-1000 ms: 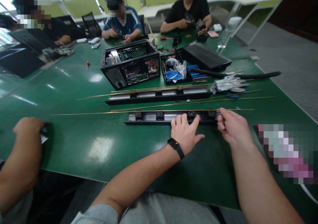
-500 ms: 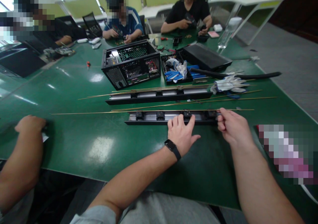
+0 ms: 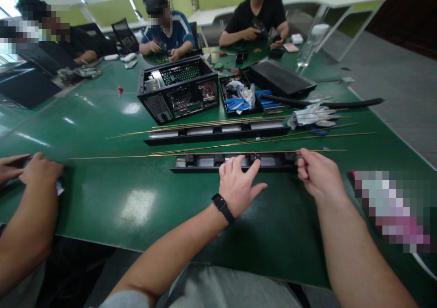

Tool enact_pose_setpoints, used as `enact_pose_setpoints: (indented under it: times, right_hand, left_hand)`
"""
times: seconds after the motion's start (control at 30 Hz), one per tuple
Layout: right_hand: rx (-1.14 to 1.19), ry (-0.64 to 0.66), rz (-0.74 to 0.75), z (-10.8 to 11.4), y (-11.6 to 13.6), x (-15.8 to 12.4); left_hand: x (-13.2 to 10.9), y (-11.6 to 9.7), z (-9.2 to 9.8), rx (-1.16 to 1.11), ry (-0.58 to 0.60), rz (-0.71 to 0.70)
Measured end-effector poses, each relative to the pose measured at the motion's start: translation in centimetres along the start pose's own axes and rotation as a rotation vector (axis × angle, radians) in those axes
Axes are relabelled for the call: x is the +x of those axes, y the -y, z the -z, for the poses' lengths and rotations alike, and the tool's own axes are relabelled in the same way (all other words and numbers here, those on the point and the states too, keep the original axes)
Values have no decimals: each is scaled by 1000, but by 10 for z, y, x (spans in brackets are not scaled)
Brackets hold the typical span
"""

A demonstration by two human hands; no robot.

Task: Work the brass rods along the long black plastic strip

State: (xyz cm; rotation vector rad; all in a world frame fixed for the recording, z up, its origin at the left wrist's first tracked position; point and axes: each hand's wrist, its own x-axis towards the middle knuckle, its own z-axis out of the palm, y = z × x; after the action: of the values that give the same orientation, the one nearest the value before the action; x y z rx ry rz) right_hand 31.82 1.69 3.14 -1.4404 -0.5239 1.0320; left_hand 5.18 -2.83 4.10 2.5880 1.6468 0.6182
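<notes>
Along the near part of the table lies a black-edged rail (image 3: 205,170) with a silvery channel and several black blocks (image 3: 219,159) in it. My left hand (image 3: 237,178), with a dark watch on its wrist, is open over the rail's front edge, fingers spread and fingertips near a block. At the rail's right end, the fingers of my right hand (image 3: 317,171) are pinched together; what they grip is hidden. A thin brass-coloured rod (image 3: 112,157) runs along the rail's back edge and passes by those fingertips. More thin rods (image 3: 321,136) lie just behind.
Farther back are a second rail (image 3: 218,137), an open computer case (image 3: 179,94), a tray of gloves (image 3: 241,99), a white glove (image 3: 314,116), a black panel (image 3: 282,79) and a clear bottle (image 3: 311,46). A neighbour's hand (image 3: 41,169) is at left. Co-workers sit opposite.
My left hand has shifted slightly left along the rail, fingers still spread. My right hand stays pinched at the rail's end. At far left, another hand of the neighbour has come into view.
</notes>
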Motion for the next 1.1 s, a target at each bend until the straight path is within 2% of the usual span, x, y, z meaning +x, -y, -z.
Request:
enact_pose_setpoints:
  times: [0.2,0.37,0.77,1.1]
  right_hand:
    - [2,-13,-22,-3,5,-5]
    - [-1,-25,-24,-5,7,-7]
    - [41,-26,-32,0,6,-4]
    - [121,-117,-12,4,12,-4]
  left_hand:
    - [0,35,1,21,-115,84]
    - [-1,56,-8,69,-86,164]
    - [-10,63,-17,86,-37,140]
    - [-13,65,-20,100,-31,126]
